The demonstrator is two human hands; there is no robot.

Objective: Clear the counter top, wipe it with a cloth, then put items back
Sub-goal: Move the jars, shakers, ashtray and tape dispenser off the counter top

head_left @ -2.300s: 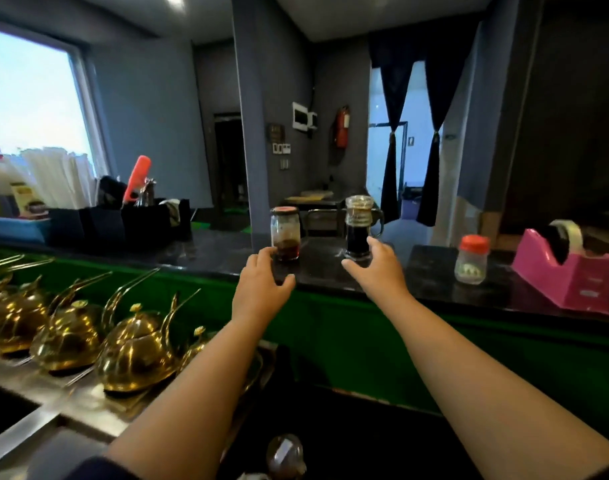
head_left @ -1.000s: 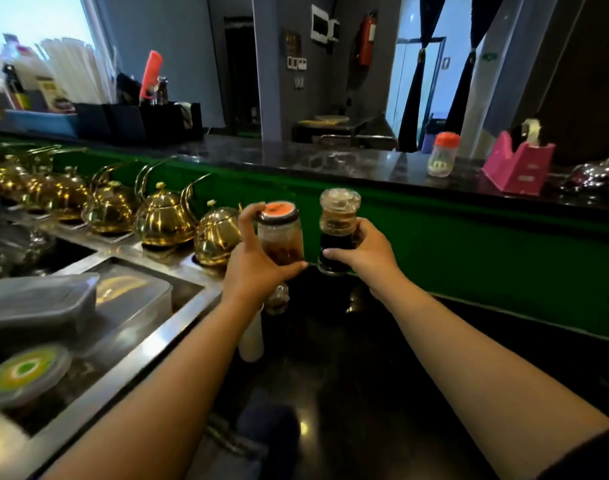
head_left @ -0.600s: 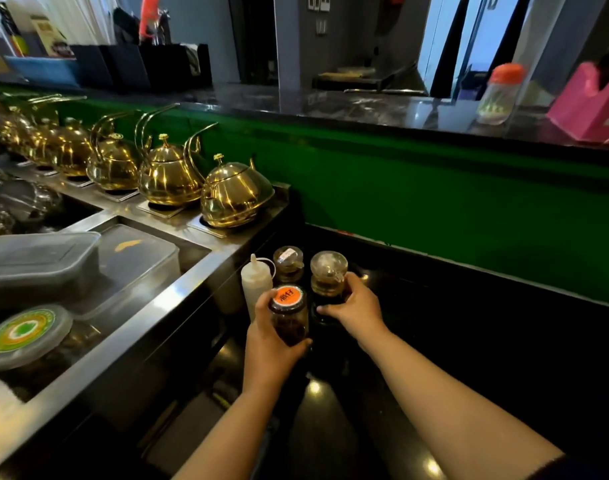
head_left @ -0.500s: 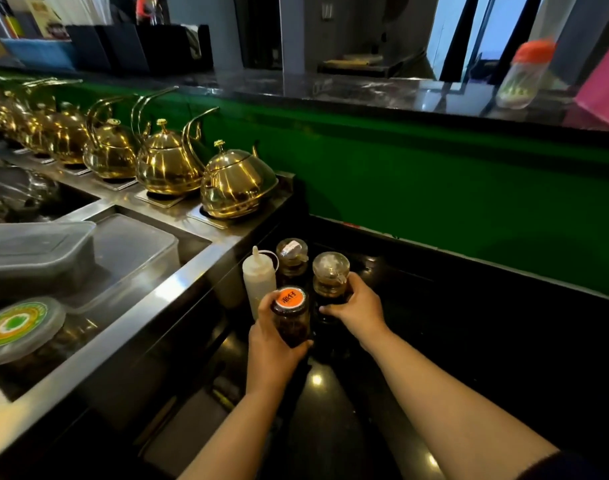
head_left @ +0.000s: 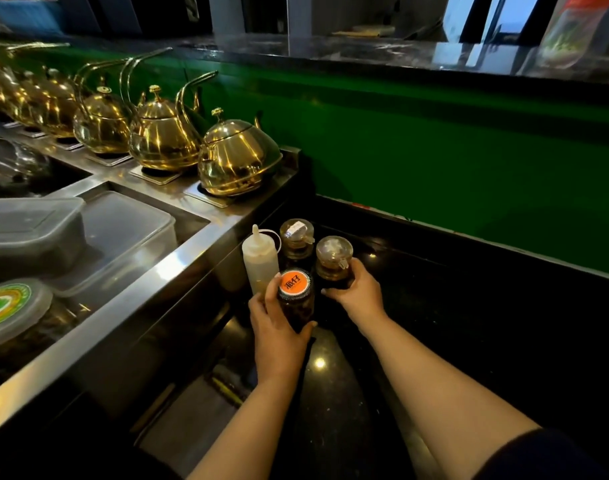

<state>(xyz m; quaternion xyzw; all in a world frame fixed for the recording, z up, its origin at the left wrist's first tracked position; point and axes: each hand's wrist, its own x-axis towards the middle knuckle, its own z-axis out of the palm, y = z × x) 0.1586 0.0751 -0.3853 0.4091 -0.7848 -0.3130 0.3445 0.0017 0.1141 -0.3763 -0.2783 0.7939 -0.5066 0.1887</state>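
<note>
**Down on the lower black counter, both of my hands on jars**

Now my left hand (head_left: 277, 327) is curled round the jar with the orange lid (head_left: 295, 299), thumb on one side and fingers on the other, and the jar stands upright on the low black counter (head_left: 452, 306). My right hand (head_left: 356, 292) wraps the dark sauce dispenser (head_left: 333, 259) with the clear domed cap, gripping its lower body from the right; I cannot tell whether its base is touching the counter. The two jars sit just beside each other, nearly touching.

Just behind them stand a white squeeze bottle (head_left: 260, 259) and a second glass dispenser (head_left: 297, 239), side by side against the edge of the steel unit (head_left: 178, 258). On that steel unit, a row of brass teapots (head_left: 237, 157) runs away to the left, and clear plastic containers (head_left: 123, 230) rest in its recessed well, with a round lidded tub (head_left: 12, 306) nearer to me.

Above the green panel (head_left: 452, 143), the upper counter top (head_left: 365, 53) shows as a glossy dark slab, with a blurred orange-capped bottle (head_left: 569, 32) at its far right.
</note>
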